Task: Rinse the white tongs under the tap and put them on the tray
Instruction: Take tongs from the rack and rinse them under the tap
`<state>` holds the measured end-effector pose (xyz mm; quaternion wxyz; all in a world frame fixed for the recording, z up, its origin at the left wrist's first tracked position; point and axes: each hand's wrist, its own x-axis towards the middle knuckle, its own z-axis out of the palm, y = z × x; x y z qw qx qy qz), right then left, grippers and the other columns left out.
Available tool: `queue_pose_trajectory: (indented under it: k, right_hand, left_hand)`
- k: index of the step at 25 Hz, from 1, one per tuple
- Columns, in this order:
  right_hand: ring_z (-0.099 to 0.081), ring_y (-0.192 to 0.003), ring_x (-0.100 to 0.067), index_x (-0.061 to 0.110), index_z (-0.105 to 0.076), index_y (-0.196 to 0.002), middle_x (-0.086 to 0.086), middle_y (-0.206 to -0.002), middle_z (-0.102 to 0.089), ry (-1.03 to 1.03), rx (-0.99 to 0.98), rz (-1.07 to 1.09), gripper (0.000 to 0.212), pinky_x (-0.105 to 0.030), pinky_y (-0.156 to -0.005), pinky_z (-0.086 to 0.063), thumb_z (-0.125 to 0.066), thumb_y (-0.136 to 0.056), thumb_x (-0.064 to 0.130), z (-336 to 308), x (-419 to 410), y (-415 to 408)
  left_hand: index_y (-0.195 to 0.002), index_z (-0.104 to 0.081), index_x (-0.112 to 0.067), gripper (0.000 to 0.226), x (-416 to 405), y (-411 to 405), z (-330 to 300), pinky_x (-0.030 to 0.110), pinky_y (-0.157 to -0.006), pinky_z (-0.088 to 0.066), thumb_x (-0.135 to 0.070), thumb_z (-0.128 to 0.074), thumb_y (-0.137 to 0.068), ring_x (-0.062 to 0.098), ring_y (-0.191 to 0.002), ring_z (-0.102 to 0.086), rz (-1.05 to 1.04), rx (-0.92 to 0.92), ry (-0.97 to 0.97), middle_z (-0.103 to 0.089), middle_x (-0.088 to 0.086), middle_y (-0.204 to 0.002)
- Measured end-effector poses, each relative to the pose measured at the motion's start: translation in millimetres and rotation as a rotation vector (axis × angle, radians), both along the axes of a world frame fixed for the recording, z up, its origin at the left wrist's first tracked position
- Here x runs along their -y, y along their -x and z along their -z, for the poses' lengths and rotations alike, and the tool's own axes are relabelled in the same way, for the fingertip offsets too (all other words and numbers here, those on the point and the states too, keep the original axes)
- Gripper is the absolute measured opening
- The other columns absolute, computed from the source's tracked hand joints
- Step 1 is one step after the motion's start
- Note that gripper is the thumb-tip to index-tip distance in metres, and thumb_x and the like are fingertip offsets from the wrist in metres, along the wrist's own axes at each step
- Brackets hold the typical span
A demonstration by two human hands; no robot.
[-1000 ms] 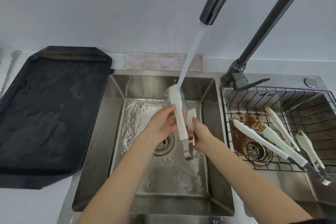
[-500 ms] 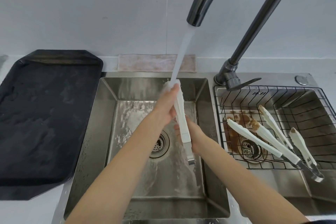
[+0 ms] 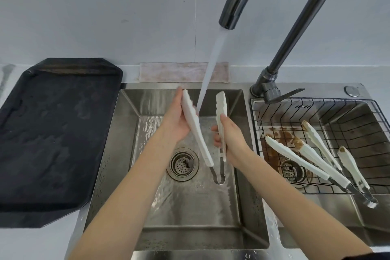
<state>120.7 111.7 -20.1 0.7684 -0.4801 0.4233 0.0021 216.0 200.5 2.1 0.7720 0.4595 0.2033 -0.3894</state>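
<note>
Head view: over the sink (image 3: 124,133), the white tongs (image 3: 198,131) are spread open under the tap (image 3: 232,6) stream. The left hand (image 3: 177,120) grips one arm, the right hand (image 3: 230,135) grips the other. The black tray (image 3: 52,133) lies left.

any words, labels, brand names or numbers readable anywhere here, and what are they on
No readable text anywhere.
Right sink: small dark marks on its back wall behind the wire basket, too small and blurred to read.
Tongs, tap, black tray: no print visible.
</note>
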Motion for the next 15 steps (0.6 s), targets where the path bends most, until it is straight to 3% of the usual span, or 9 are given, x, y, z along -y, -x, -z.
queue_pose_trajectory:
  k: [3,5,7,12,15]
  right_hand:
    - [-0.047,-0.059,-0.009,0.014,-0.053,-0.116,0.001,-0.073,-0.055,0.088,0.095,-0.026,0.024,-0.022,-0.059,-0.041,-0.045,-0.097,0.026,-12.5,-3.2,-9.5]
    - [-0.052,-0.065,-0.008,0.014,-0.053,-0.118,0.003,-0.077,-0.059,0.137,0.145,-0.055,0.024,-0.02,-0.062,-0.044,-0.049,-0.095,0.022,-18.0,-8.1,-16.4]
    - [-0.056,-0.067,-0.007,0.012,-0.051,-0.123,0.004,-0.08,-0.06,0.222,0.176,-0.107,0.031,-0.018,-0.062,-0.045,-0.052,-0.093,0.019,-23.8,-13.6,-23.0]
    - [-0.059,-0.068,-0.004,0.014,-0.045,-0.128,0.001,-0.094,-0.062,0.326,0.213,-0.119,0.038,-0.012,-0.063,-0.049,-0.056,-0.092,0.017,-32.0,-17.5,-28.5]
    - [-0.059,-0.071,-0.008,0.009,-0.045,-0.13,-0.004,-0.096,-0.062,0.322,0.192,-0.067,0.04,-0.019,-0.067,-0.049,-0.056,-0.091,0.017,-28.4,-15.3,-27.4]
  left_hand:
    - [-0.059,-0.041,-0.019,0.046,-13.9,-8.3,9.5,0.014,-0.034,-0.032,-0.052,-0.042,-0.09,0.005,-0.03,-0.034,-0.136,-0.017,0.045,-0.038,-0.008,-0.035]
    - [-0.06,-0.041,-0.02,0.045,-25.1,-11.6,15.7,0.014,-0.034,-0.029,-0.049,-0.037,-0.093,0.005,-0.029,-0.032,-0.198,-0.054,0.099,-0.035,-0.008,-0.035]
    - [-0.066,-0.045,-0.019,0.037,-34.8,-14.6,19.4,0.014,-0.04,-0.032,-0.037,-0.035,-0.097,0.005,-0.032,-0.036,-0.242,-0.061,0.137,-0.04,-0.008,-0.039]
    - [-0.082,-0.055,-0.015,0.023,-47.2,-10.3,23.8,0.022,-0.066,-0.042,-0.019,-0.038,-0.097,0.009,-0.064,-0.047,-0.2,-0.051,0.117,-0.051,-0.002,-0.079]
    - [-0.084,-0.058,-0.013,0.02,-48.2,0.4,24.1,0.027,-0.069,-0.041,-0.014,-0.041,-0.095,0.011,-0.064,-0.052,-0.095,-0.055,0.078,-0.057,0.0,-0.075]
